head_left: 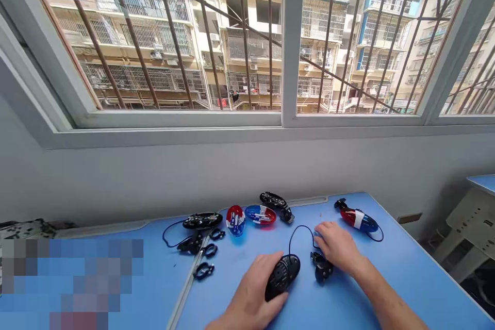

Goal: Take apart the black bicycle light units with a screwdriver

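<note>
My left hand (247, 296) is shut on a black oval lamp casing (282, 276) with a perforated grille, and a thin black wire (299, 228) arcs up from it. My right hand (336, 246) lies palm down, its fingertips by the wire's far end. Whatever is under them is hidden. Just below that hand sits a black bracket (322, 267). Farther right lies a red, white and blue lamp (359, 219) with a black end and its own wire. Two clear oval red-and-blue lamp shells (235, 220) (260, 215) lie ahead of my hands.
Another black oval unit (202, 220) with a wire, a black clamp (189, 243), several black rings (203, 270) and a black part (276, 203) lie on the blue desktop (162, 278). A pixelated patch covers the lower left. A barred window (292, 36) runs behind.
</note>
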Tool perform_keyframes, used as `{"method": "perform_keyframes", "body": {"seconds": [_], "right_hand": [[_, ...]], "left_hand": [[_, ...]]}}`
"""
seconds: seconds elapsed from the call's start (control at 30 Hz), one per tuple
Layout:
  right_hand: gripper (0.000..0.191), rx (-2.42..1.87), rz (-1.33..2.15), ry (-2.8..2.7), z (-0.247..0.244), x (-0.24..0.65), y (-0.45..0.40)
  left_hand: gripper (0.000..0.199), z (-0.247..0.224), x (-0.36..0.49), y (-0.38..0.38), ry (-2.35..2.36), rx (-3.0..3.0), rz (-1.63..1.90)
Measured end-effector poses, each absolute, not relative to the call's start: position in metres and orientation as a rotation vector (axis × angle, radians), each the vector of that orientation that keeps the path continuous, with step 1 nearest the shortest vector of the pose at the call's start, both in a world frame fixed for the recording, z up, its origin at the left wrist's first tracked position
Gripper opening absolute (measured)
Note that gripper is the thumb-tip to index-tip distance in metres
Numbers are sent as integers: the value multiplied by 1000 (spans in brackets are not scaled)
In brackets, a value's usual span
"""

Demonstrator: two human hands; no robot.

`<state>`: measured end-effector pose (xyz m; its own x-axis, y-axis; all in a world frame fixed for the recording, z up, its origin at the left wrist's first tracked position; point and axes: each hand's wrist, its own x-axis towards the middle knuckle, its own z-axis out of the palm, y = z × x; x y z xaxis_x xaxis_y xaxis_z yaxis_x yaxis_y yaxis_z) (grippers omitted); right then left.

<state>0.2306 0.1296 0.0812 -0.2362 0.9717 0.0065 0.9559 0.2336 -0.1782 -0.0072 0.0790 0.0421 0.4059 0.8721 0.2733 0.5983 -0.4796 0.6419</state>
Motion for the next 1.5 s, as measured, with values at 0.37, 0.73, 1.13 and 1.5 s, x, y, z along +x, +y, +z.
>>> {"method": "perform_keyframes", "body": {"seconds": [0.37,0.73,1.13,1.5], "right_hand": [[31,-1804,345,-2356,79,257,135],[33,-2147,456,-2326,113,279,125],[13,-2136,473,-2330,106,278,128],[29,-1526,876,-1716,97,269,135]], "left_hand": [[61,54,-3,76,1230,2206,770],[60,45,-10,84,1237,2224,798],[69,42,-10,82,1245,2247,815],[61,41,-11,82,1403,2328,864]]}}
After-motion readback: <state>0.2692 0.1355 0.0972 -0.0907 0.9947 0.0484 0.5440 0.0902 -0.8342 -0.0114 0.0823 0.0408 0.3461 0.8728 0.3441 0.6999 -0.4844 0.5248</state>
